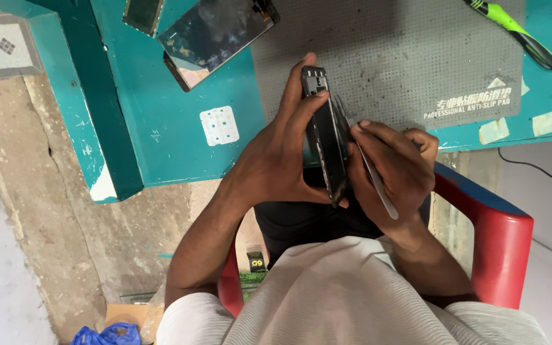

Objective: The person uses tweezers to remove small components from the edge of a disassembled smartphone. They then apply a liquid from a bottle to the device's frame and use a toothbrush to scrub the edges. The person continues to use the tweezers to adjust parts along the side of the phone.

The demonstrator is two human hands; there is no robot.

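Left hand [269,163] holds a phone [324,134] on edge, over the lap at the near border of the tabletop [161,121]. Phone: thin dark slab, hard glossy sides, a small rectangular cut-out block at its far end. Left grip closed around it: index finger stretched along the far end, the other fingers curled over the upper edge, thumb under the near end.

Right hand [394,169] sits just beside the phone's right face, fingertips touching it. Its grip is closed on a slim metal tool [378,188], flat, pale and smooth, lying slantwise across the palm; the far tip meets the phone's long edge, the near end sticks out past the heel of the hand. Whether the tip is inside the seam cannot be told.

Tabletop: painted teal, worn, scuffed and flecked. On it a grey anti-slip mat [410,57], dotted with a fine grid of pits, printed label at its near right corner. Phone sits between the mat's near left edge and the person's body.

Far left on the tabletop: a loose screen panel [215,32], dark reflective glass with scratches, and a second smaller dark panel [142,13] beside it, part cut off by the frame. A white square sticker [220,125] with small dots lies near the left hand. A green-and-black handled tool [512,32] lies at the far right corner, well apart from both hands.

Red plastic chair arm [499,236] under the right elbow. Bare concrete floor [39,211], cracked, left. No containers in view.
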